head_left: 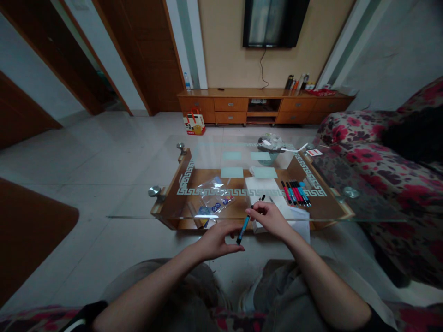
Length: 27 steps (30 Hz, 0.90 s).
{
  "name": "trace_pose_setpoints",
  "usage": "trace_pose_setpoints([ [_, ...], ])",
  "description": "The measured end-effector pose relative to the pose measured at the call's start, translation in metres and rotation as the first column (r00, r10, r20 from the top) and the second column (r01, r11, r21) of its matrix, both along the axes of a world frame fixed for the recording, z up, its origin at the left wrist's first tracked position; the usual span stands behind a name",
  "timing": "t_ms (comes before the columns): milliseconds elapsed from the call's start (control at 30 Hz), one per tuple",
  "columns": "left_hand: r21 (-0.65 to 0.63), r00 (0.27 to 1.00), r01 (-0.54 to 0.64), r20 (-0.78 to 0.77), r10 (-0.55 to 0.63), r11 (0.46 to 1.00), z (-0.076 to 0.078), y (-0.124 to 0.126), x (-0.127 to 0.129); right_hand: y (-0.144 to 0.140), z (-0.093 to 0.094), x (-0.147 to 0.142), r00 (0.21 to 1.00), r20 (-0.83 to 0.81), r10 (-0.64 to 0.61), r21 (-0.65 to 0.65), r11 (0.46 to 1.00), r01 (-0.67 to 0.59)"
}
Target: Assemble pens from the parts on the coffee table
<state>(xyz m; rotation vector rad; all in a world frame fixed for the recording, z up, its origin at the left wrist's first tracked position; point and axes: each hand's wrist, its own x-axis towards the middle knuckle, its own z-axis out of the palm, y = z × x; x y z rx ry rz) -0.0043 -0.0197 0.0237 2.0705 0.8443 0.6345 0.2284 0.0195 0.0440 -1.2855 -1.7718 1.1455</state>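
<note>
The pen [244,227], blue-barrelled with dark ends, is held between the two hands in front of the near edge of the glass counter [214,157], above the person's knees. Its long axis runs on a slant: the lower, black end points down and slightly left, toward the person, while the upper part leans up and to the right, away from the body. At the top, a short dark piece juts past the right hand [270,219] in a flatter line; whether it is joined to the barrel cannot be told.

The right hand's fingers are pinched narrow around the pen's upper part. The left hand [216,240] lies lower, its thumb and fingers parted wide, with the black end in the gap between them; whether they touch it is unclear.

Beyond the right hand, a row of pens [296,192] in blue and red lies side by side, their axes slanting from upper left to lower right, opposite to the held one. A white box [263,186] sits left of that row, with a white sheet [300,220] nearer the person. Farther left lies clear plastic packaging [216,193] with blue printing. A filled basket [268,157] stands toward the far right corner.
</note>
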Motion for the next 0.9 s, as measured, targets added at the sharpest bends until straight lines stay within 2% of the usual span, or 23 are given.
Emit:
trace_pose_setpoints([
  [167, 0.015, 1.0, 0.022, -0.023, -0.022, 1.0, -0.0005, -0.0009, -0.0008, 0.0004, -0.0032, 0.0007, 1.0, -0.001, 0.025, -0.021, 0.999, -0.025],
  [433, -0.132, 0.999, 0.02, -0.031, -0.024, 0.991, -0.0083, 0.0027, -0.0006, 0.0002, -0.0062, 0.0001, 0.999, 0.036, 0.003, 0.019, 1.0, -0.003],
  [567, -0.16, 0.999, 0.039, -0.017, -0.042, 0.986, -0.006, -0.0008, 0.001, -0.0003, -0.0057, -0.0004, 0.998, 0.057, 0.001, 0.031, 1.0, -0.002],
  [767, -0.136, 0.995, -0.096, -0.012, 0.096, 0.986, -0.0047, 0.0006, 0.0057, -0.0032, -0.0059, -0.0028, 0.986, 0.001, 0.167, -0.028, 0.986, -0.167],
  [900, -0.095, 0.994, -0.109, 0.009, 0.111, 0.989, -0.0077, 0.0027, 0.0049, -0.0064, -0.0069, -0.0053, 0.974, -0.007, 0.225, -0.038, 0.974, -0.225],
])
